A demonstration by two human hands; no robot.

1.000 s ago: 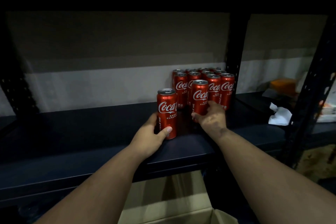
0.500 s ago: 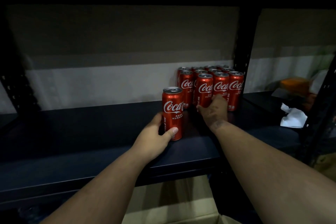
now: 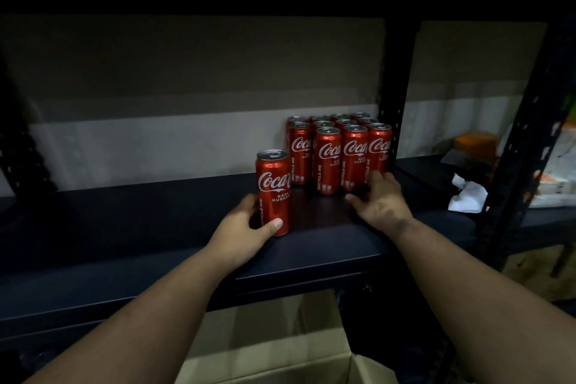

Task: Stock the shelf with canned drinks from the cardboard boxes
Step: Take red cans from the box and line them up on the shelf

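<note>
Left hand (image 3: 246, 227) grasps an upright can (image 3: 273, 192) on the shelf (image 3: 124, 227) — the can block (image 3: 339, 153) stands ahead-right, nearer the released right hand (image 3: 381, 201).

Dim scene; your view is dark over most of the frame. Light comes from behind you, catching the red cans (image 3: 339, 153) and both forearms, with small glints on the can tops. The dark shelf (image 3: 156, 227) swallows detail; the top of the frame is near black. The pale back wall (image 3: 156, 146) carries a broad shadow band across its upper part. Wide-angle bending shows at the right post (image 3: 526, 146). The far-right clutter is soft and murky.
</note>
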